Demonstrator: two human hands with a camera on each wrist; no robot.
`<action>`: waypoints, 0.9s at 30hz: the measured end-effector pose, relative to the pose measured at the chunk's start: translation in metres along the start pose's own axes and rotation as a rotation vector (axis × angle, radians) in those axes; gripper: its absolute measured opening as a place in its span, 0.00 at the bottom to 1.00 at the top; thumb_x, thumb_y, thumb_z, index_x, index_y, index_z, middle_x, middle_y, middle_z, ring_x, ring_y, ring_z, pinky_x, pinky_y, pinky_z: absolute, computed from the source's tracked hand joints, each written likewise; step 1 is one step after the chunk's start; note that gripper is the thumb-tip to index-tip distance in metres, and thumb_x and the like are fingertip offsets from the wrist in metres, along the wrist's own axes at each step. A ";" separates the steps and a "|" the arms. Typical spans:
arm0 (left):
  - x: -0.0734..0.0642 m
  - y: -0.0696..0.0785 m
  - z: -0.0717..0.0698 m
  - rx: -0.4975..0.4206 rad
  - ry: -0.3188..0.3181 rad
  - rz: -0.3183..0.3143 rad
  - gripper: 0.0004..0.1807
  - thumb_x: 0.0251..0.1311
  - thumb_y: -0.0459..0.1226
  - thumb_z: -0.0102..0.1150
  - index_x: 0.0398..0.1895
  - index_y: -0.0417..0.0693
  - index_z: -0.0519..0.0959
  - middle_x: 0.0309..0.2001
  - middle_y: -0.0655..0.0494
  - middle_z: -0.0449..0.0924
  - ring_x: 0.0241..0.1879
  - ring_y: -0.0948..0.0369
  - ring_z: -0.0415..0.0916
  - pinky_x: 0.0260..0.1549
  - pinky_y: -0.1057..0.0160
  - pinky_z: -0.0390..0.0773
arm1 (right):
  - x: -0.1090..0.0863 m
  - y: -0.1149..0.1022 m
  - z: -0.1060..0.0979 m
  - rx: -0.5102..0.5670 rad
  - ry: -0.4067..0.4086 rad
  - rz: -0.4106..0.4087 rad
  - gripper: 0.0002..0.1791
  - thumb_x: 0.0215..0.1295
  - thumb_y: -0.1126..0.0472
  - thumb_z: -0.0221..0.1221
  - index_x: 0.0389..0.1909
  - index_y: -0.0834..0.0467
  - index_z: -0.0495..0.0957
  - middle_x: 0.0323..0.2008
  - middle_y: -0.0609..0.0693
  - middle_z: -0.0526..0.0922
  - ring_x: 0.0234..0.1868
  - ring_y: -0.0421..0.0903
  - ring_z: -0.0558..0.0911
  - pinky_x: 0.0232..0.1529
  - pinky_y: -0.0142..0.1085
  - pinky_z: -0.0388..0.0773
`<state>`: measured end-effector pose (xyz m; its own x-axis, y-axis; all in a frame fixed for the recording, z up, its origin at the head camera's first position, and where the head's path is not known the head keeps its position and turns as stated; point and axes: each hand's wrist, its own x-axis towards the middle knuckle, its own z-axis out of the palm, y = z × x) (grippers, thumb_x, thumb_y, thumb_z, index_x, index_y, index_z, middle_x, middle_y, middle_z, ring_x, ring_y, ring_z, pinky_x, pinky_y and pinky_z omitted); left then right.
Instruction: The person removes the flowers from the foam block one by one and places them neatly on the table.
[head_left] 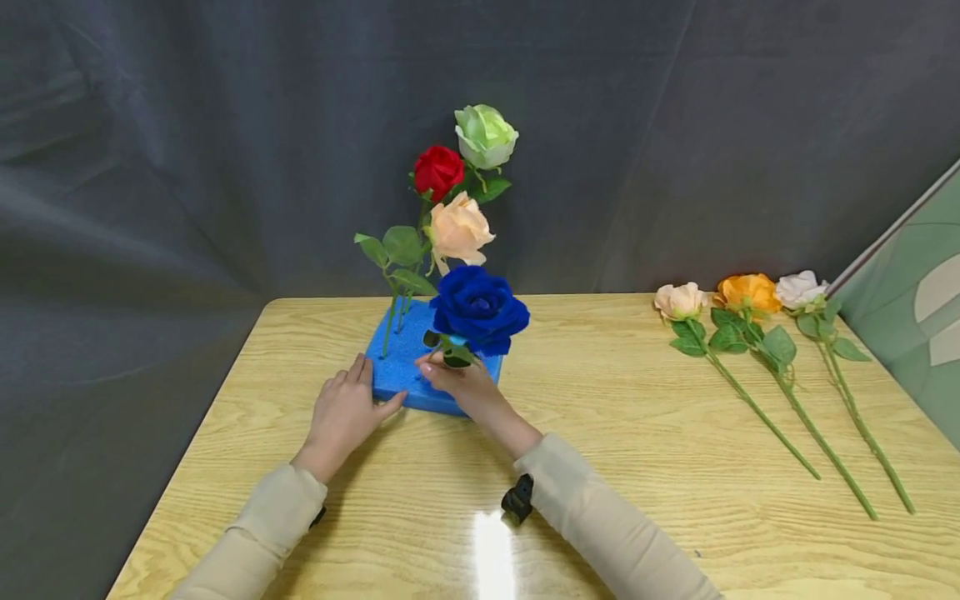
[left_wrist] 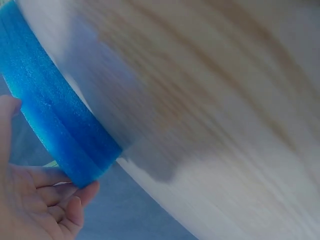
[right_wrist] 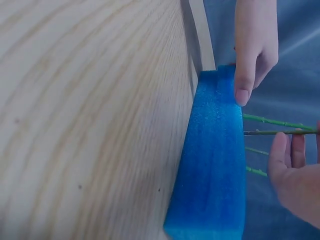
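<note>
A blue foam block (head_left: 401,371) stands on the table with several artificial roses upright in it. My left hand (head_left: 345,410) holds the block's near left corner, thumb along the front and fingers round the left side. My right hand (head_left: 471,392) pinches the stem (right_wrist: 260,133) of a blue rose (head_left: 482,308) low down, just above the block. The right wrist view shows that stem reaching the block's top face; how deep it sits cannot be told. Behind it rise a peach rose (head_left: 459,229), a red rose (head_left: 438,172) and a pale green rose (head_left: 486,135).
On the right of the table lie a light pink rose (head_left: 680,301), an orange rose (head_left: 748,293) and a white rose (head_left: 801,290), stems toward the near side. A dark curtain (head_left: 225,150) hangs behind the table. A green panel (head_left: 922,308) stands at the far right.
</note>
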<state>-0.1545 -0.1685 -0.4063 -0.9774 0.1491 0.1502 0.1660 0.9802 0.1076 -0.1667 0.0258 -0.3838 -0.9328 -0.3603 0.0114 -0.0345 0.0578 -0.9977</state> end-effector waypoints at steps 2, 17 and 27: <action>0.000 0.001 0.000 -0.001 0.024 0.005 0.45 0.58 0.60 0.56 0.61 0.26 0.69 0.63 0.31 0.69 0.55 0.39 0.74 0.55 0.44 0.73 | 0.001 0.001 -0.001 0.030 0.045 0.005 0.17 0.70 0.60 0.54 0.49 0.71 0.76 0.55 0.62 0.79 0.56 0.54 0.79 0.55 0.42 0.79; 0.004 0.000 0.003 -0.146 -0.020 -0.047 0.44 0.64 0.60 0.48 0.64 0.29 0.65 0.65 0.29 0.65 0.61 0.36 0.67 0.58 0.39 0.69 | 0.003 0.006 -0.009 0.186 0.162 0.074 0.17 0.72 0.60 0.51 0.51 0.68 0.76 0.49 0.61 0.81 0.45 0.39 0.81 0.55 0.39 0.79; 0.013 -0.004 0.009 -0.312 -0.292 -0.042 0.51 0.67 0.63 0.37 0.75 0.34 0.34 0.76 0.35 0.27 0.75 0.39 0.32 0.71 0.40 0.47 | 0.003 0.007 -0.010 0.246 0.164 0.094 0.18 0.72 0.61 0.50 0.53 0.70 0.75 0.50 0.58 0.81 0.43 0.35 0.79 0.53 0.35 0.79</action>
<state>-0.1686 -0.1690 -0.4140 -0.9727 0.1845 -0.1409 0.1131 0.9067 0.4064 -0.1730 0.0344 -0.3903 -0.9740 -0.2074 -0.0911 0.1238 -0.1510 -0.9808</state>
